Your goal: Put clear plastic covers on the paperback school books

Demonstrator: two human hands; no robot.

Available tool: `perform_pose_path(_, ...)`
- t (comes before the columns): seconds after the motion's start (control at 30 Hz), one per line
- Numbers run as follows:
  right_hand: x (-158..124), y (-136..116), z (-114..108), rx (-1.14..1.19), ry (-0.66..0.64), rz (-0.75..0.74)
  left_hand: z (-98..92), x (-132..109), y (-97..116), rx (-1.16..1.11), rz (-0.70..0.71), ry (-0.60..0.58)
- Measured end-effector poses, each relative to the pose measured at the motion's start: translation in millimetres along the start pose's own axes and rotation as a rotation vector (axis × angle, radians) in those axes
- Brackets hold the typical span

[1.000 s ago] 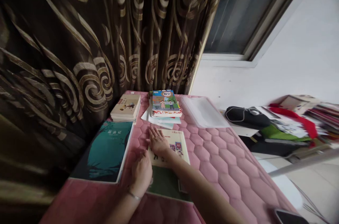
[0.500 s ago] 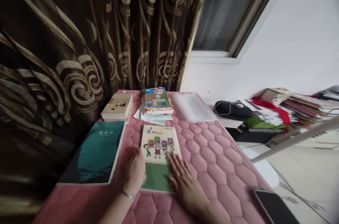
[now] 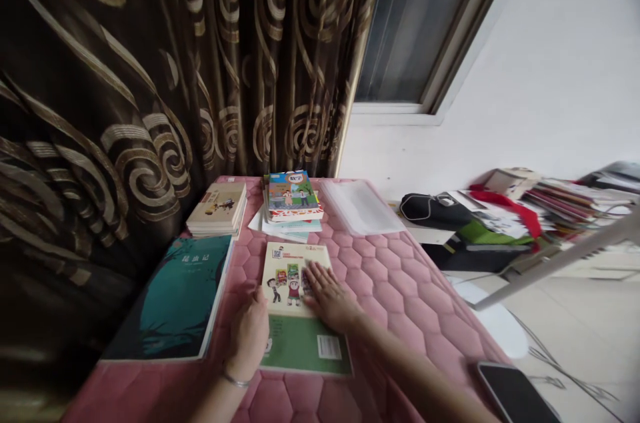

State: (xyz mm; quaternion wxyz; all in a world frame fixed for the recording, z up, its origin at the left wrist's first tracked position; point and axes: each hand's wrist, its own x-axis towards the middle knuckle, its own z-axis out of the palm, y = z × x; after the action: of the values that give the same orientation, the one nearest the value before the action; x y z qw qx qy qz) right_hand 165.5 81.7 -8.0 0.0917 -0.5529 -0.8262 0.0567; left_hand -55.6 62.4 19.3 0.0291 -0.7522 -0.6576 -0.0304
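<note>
So, left hand (image 3: 249, 329) at the edge, right hand (image 3: 329, 296) flat on the book (image 3: 295, 336).
From the left, you have the teal book (image 3: 175, 296), with the tan books (image 3: 217, 204) behind it; then your left hand, fingers curled by the book's left edge (whether they pinch it, I cannot tell). The book lies flat on the pink mat (image 3: 410, 296), green half nearest you, in front of the pile (image 3: 293, 199). Your right hand rests spread, palm down, on the cream half; farther right are the clear sleeves (image 3: 363, 206) and, nearer you, the phone (image 3: 515, 389).
</note>
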Motion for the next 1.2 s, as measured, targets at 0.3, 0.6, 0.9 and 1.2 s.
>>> perform_pose_path(0.3,57.0,37.2,-22.3,-0.091,-0.075,0.149,0.9,0.5,2.4,0.072,0.003,0.017)
perform_pose_path(0.6,77.7,-60.0,4.7,0.019,-0.014,-0.333,-2.2,-0.3,4.5,0.029,-0.039,0.012)
perform_pose_path(0.9,129.7,-50.8,-9.0,0.091,-0.047,-0.104,-12.7,-5.5,7.9,0.132,-0.046,-0.009)
perform_pose_path(1.2,69.6,-40.7,-18.0,0.061,0.085,0.225,-9.4,55.1,33.2,-0.045,0.378,0.052)
